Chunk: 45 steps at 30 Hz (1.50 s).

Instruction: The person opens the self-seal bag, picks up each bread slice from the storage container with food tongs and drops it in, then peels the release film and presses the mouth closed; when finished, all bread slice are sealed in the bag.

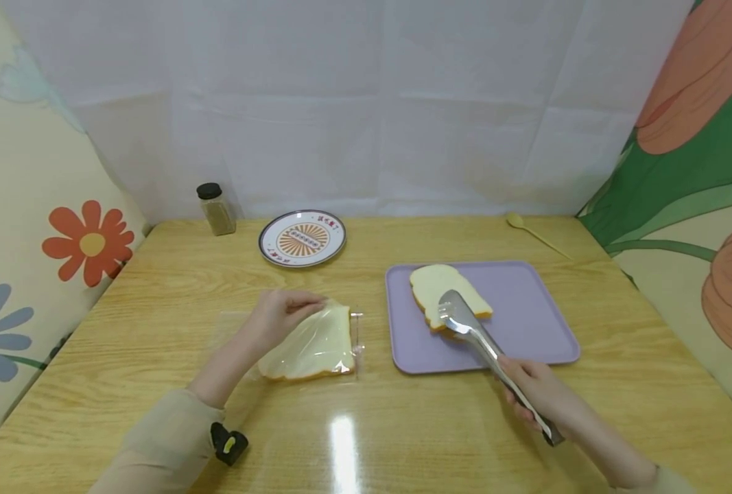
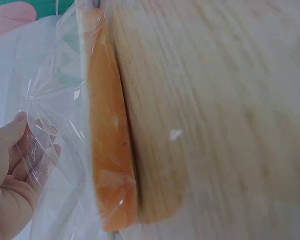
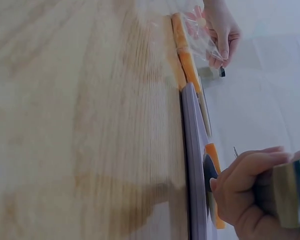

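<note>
My left hand pinches the upper side of a clear plastic bag and lifts its film. Inside the bag, a slice of bread with an orange-brown crust lies flat near the table's middle; the left wrist view shows its crust through the film. My right hand grips metal tongs partway along their arms. One scalloped tong head lies over a second bread slice, the other head being hidden under it. That slice sits tilted at the left part of a purple tray.
Behind the bag stands a white patterned plate. A spice jar with a black lid is at the back left. Toward the back right lies a yellow spoon. A white cloth hangs along the table's rear edge.
</note>
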### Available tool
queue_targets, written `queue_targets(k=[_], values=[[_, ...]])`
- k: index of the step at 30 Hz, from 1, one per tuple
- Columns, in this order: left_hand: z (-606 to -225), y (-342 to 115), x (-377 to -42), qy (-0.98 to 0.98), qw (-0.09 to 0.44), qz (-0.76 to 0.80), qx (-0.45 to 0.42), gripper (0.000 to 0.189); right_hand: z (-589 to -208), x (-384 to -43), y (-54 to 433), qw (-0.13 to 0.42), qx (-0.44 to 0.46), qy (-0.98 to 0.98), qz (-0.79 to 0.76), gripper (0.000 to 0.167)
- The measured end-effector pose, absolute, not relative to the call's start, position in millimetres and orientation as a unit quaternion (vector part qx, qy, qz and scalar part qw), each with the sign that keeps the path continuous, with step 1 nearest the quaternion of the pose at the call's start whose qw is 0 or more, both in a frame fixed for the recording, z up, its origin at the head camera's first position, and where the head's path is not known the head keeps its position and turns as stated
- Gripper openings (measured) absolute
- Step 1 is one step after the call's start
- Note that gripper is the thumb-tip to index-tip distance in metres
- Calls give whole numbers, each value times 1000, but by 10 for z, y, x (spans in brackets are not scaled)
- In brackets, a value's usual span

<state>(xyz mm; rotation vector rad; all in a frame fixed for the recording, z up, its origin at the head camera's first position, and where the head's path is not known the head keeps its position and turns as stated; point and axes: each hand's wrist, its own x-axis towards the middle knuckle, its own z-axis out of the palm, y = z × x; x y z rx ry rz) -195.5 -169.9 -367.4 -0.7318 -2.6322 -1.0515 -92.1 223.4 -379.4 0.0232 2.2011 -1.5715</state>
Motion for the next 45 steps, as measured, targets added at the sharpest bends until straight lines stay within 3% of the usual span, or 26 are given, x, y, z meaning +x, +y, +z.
queue_targets(k=[14,30,37,45], values=[[-3661,-1680,-1965,-893,98,-364,-245,18,-3785,-1228,2266,205,11,809,-551,45],[-3672,-1687,-1964,-894,91,-357,-255,18,-3840,-1318,2299,188,30,802,-565,38],[-3668,-1700,-1960,-895,85,-360,-251,17,-3829,-1328,2352,173,24,801,-573,44],[-3661,-1711,-1956,-899,81,-356,-243,18,-3789,-1342,2309,195,-4,803,-563,47]])
